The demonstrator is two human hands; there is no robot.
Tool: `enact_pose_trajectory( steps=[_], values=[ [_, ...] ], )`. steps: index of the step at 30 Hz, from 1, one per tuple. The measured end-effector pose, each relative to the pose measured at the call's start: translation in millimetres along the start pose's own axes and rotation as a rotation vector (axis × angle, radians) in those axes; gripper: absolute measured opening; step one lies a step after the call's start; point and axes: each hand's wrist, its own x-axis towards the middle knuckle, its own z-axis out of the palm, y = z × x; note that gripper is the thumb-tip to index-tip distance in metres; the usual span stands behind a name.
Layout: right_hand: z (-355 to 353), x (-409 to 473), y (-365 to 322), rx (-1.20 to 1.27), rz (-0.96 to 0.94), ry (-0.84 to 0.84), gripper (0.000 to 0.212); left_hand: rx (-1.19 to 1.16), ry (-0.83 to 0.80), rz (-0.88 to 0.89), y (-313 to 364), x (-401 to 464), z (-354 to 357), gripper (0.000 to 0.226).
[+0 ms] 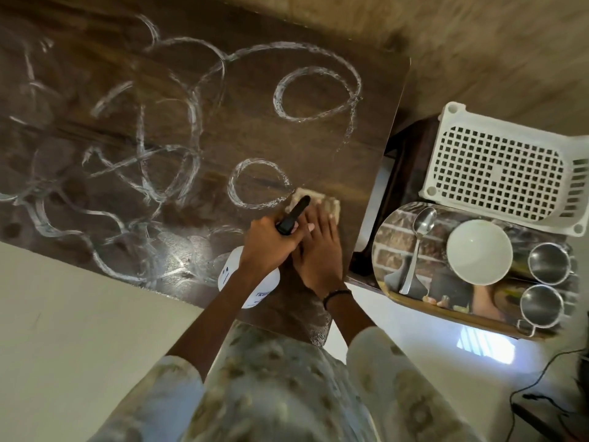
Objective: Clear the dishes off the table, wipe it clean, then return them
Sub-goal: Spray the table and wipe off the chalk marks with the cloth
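Closest in, both forearms reach out over the near edge of the dark wooden table [255,100]. The left hand [266,244] curls its fingers tight round the black trigger head of a white spray bottle [237,279], whose nozzle points away across the top. Right alongside, touching it, the right hand [318,250] lies flat with its fingers straight and close together, pressing down on a beige cloth [331,204] near the table's right edge; a dark band sits on that wrist. Just past the cloth there's a small ring of white foam [258,183], and beyond it a bigger loop, with more smeared swirls running off across the left of the tabletop. Off to the right, on a lower side surface, a shiny steel tray [395,237] carries the dishes: a spoon [417,247] lying at its left, a white bowl [479,252] in the middle, and two steel cups [548,263] at the right, one nearer than the other. Farther back, touching the tray's far rim, sits a white plastic basket [497,167].
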Motion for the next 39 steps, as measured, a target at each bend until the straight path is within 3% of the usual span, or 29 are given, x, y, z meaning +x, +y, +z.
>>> enact_pose_trajectory(
  steps=[2, 8, 14, 17, 24, 30, 34, 39],
  values=[
    [1.8, -16.7, 6.3, -0.007, -0.046, -0.037, 0.053, 0.018, -0.041, 0.015, 5.5, 3.8, 3.5, 0.037],
    [-4.2, -33.7, 12.2, 0.010, 0.061, -0.016, 0.050, 0.158, -0.207, 0.054, 23.1, 17.6, 19.4, 0.043],
    [-3.3, -32.3, 9.5, -0.048, 0.087, -0.034, 0.050, 0.173, -0.254, 0.060, 29.9, 27.0, 19.9, 0.033],
    [-1.6, -31.5, 7.8, -0.048, 0.133, -0.036, 0.053, 0.162, -0.201, 0.082, 26.9, 30.2, 13.2, 0.031],
    [-1.8, -4.5, -1.3, 0.031, 0.410, 0.160, 0.062, 0.136, -0.203, 0.040, 14.4, 45.4, -12.5, 0.032],
    [-14.5, 78.6, 9.8, 0.028, 0.616, 0.316, 0.065, -0.012, -0.172, 0.041, 14.3, 58.9, -39.8, 0.036],
    [-13.8, 114.7, 4.3, -0.030, 0.501, 0.243, 0.063, -0.049, -0.127, 0.078, 15.5, 68.9, -50.0, 0.034],
    [-6.7, 60.3, -8.7, -0.091, 0.155, 0.036, 0.061, -0.051, -0.142, 0.103, 14.7, 81.8, -54.6, 0.034]
  ],
)
